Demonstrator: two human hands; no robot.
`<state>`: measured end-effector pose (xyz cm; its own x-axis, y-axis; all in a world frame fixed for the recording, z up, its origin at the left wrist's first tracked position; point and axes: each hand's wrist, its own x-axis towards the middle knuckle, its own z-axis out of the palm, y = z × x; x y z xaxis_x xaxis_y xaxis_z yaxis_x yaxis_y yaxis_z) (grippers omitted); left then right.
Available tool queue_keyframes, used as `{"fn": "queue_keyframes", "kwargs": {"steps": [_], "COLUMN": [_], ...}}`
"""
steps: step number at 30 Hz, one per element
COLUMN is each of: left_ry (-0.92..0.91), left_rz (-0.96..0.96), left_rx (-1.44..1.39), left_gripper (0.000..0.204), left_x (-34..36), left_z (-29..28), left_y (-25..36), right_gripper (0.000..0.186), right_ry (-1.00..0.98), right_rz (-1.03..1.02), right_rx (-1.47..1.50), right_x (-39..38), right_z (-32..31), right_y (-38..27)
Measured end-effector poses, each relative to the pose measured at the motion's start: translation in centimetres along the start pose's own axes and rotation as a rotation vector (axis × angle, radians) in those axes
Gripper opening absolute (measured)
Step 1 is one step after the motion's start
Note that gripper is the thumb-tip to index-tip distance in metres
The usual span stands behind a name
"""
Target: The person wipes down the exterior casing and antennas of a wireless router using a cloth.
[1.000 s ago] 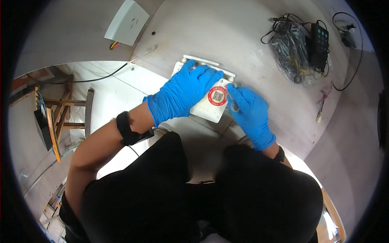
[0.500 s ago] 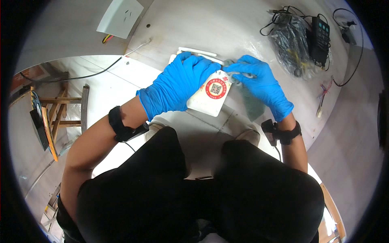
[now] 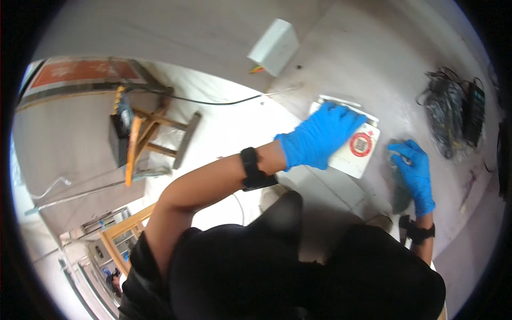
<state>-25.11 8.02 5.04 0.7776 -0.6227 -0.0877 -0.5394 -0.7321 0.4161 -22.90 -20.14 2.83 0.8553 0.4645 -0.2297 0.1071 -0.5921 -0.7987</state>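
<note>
My left hand (image 3: 326, 134), in a blue glove, is wrapped over a white router (image 3: 346, 163) with a red round sticker bearing a square code. A slim white antenna (image 3: 342, 101) lies along the router's far edge, beyond my fingers. To the right and apart from the router is my right hand (image 3: 415, 173), gloved in blue too. Its fingers are pinched on a thin grey-green cloth (image 3: 401, 196) that hangs below them. The left fingertips' grip is partly hidden behind the glove.
A white box (image 3: 277, 47) with coloured wires stands at the far side, near a dark cable (image 3: 213, 102). Black cords in clear plastic (image 3: 445, 109) lie far right beside a black device (image 3: 474, 114). A wooden stool (image 3: 165, 133) is at left; a person (image 3: 114, 281) shows at lower left.
The head view has turned, shifting the scene rightward. My right hand and the cloth have come away from the router's edge. My left hand keeps its hold on the router.
</note>
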Motion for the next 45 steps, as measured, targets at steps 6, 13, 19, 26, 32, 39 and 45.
{"fn": "queue_keyframes", "kwargs": {"steps": [6, 13, 19, 26, 32, 39, 45], "left_ry": [-0.092, -0.067, 0.341, 0.976, 0.865, 0.545, -0.094], "left_rz": [-0.129, -0.616, -1.093, -1.582, -1.629, -1.211, -0.715], "left_rx": [-0.057, 0.115, 0.409, -0.544, -0.554, 0.389, 0.407], "left_gripper": [0.103, 0.118, 0.105, 0.067, 0.063, 0.103, 0.112], "left_x": [-5.2, -18.4, -31.3, -37.4, -44.4, -35.9, -27.0], "left_z": [-3.3, -7.3, -15.4, -26.0, -25.2, -21.2, -18.7], "left_y": [1.1, 3.4, 4.3, -4.7, -14.0, -3.4, 5.4], "right_gripper": [0.023, 0.023, 0.022, 0.020, 0.019, 0.020, 0.020], "right_ry": [0.060, 0.075, -0.009, -0.050, -0.063, -0.092, -0.091], "right_rz": [0.007, 0.043, -0.007, 0.049, -0.032, 0.045, 0.124], "right_rx": [0.123, 0.137, 0.092, 0.223, 0.125, 0.101, 0.288], "right_x": [0.2, -0.1, 0.4, 0.4, 1.0, 0.5, 0.8], "right_z": [0.4, 0.7, -1.0, -0.5, 0.1, -1.0, -0.3], "right_y": [-0.2, -0.2, -0.3, 0.6, 0.1, -1.0, -1.7]}}
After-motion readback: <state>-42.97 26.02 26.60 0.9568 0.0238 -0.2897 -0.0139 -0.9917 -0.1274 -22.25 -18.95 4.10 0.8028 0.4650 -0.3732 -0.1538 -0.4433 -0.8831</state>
